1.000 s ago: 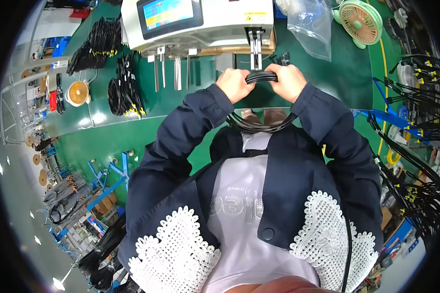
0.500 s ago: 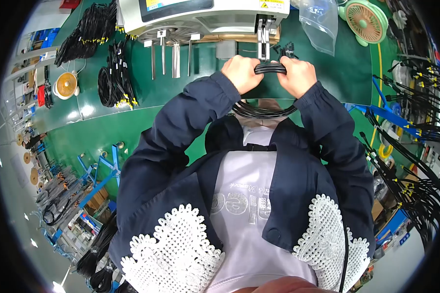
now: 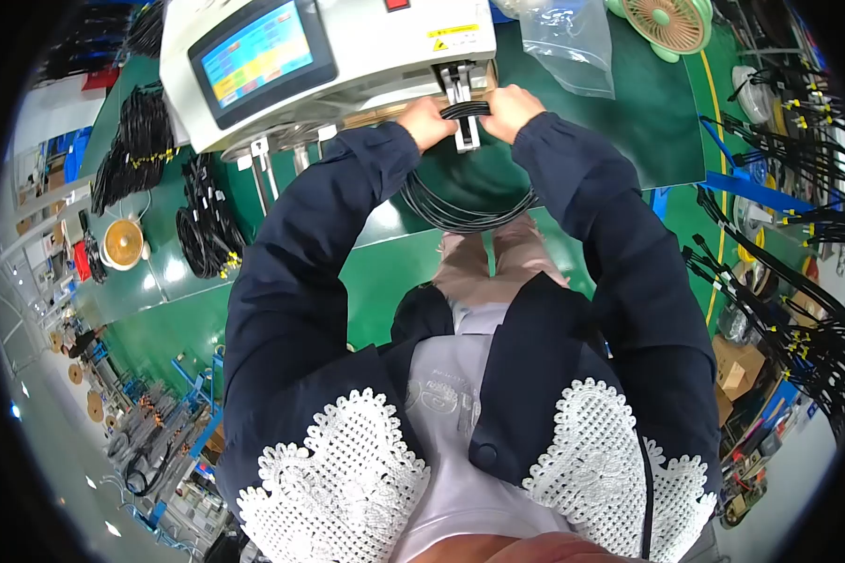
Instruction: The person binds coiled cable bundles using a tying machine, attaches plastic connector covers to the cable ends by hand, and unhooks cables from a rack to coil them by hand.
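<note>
A coil of thin black cable (image 3: 469, 225) is being held up to the upright metal fixture (image 3: 467, 137) at the front of the white machine (image 3: 366, 56), in what appears to be a positioning step. The grip of both hands is clamped on the gathered far part of the coil: the right hand (image 3: 426, 124) is closed on it left of the fixture, the left hand (image 3: 514, 113) right of it. Whether the strands are seated in the fixture cannot be told. For the bundle to be kept compact there, even pressure from both sides and level wrists would be called for. The cable looks smooth, slightly glossy and springy; its strands are pressed tight between the hands but fanned into a wide, round loop towards the near edge of the smooth green table (image 3: 629, 141). A crinkled, clear plastic bag (image 3: 573, 47) is seen at the far right.
</note>
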Demonstrator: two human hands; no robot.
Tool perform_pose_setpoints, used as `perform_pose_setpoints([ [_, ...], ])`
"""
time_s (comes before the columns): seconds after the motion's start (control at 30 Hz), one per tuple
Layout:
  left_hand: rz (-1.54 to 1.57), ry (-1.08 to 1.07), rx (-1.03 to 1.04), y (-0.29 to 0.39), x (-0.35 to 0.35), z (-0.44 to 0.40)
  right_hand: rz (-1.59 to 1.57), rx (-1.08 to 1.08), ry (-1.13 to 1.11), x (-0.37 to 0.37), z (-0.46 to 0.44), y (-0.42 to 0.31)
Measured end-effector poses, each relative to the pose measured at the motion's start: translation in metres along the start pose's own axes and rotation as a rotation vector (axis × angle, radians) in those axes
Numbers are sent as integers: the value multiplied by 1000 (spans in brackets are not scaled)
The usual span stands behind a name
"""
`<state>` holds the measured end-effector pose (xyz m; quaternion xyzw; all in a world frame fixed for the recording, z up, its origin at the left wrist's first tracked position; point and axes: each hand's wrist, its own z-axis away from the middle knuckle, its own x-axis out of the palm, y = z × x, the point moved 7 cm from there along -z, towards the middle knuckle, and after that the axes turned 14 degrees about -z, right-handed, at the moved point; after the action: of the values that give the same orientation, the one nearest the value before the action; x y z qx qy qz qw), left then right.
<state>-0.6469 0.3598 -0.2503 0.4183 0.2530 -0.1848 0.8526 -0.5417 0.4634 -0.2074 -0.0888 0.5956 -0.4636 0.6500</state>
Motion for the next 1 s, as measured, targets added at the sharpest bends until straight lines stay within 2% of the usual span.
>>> perform_pose_setpoints([
  [0.1,85,-97,-125,-15,-3,-12,-23,22,-37,4,-18,6],
  [0.13,142,-57,-88,-19,-5,-17,-26,34,-35,7,-25,9],
  [0.33,365,-241,-168,-25,8,-33,3,108,-123,15,-44,25],
  [0.43,424,-265,-214,-23,5,-36,-4,147,-126,17,-55,32],
  [0.77,401,-295,-287,-38,12,-45,-1,192,-199,21,-59,34],
  [0.87,373,-280,-268,-38,11,-47,-36,118,-96,20,-59,34],
  [1.0,350,-325,-285,-35,11,-45,-30,148,-130,21,-60,35],
])
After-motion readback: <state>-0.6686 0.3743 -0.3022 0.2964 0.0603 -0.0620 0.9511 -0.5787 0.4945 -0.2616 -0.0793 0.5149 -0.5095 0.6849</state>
